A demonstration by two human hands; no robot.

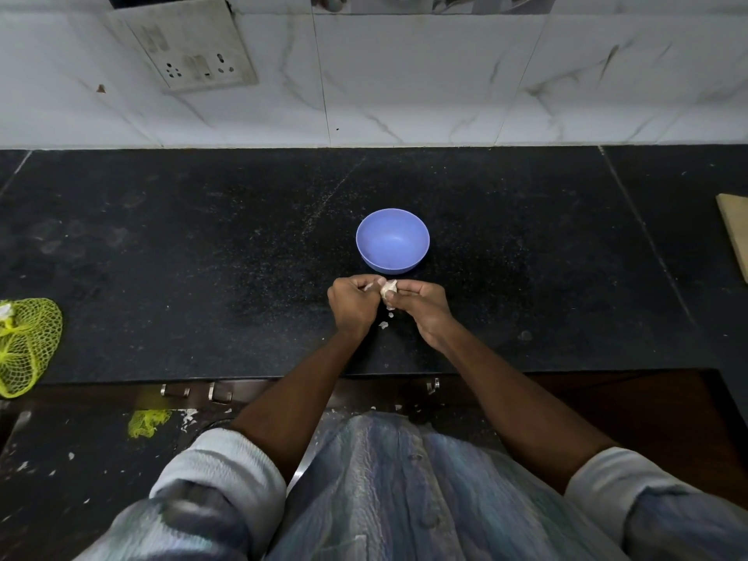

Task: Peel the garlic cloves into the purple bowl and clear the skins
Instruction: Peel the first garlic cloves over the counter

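The purple bowl [392, 240] stands on the black counter [202, 257] and looks empty inside. Just in front of it my two hands meet over a pale garlic piece [388, 288]. My right hand [425, 307] grips the garlic with curled fingers. My left hand [353, 303] pinches at its papery skin from the left side. A few small white skin flakes [383, 325] lie on the counter below my hands.
A yellow mesh bag [26, 346] lies at the counter's left front edge. A wooden board [734, 236] pokes in at the right edge. A tiled wall with a socket plate [190, 46] rises behind. Yellow mesh scrap [147, 423] and white flakes lie on the floor.
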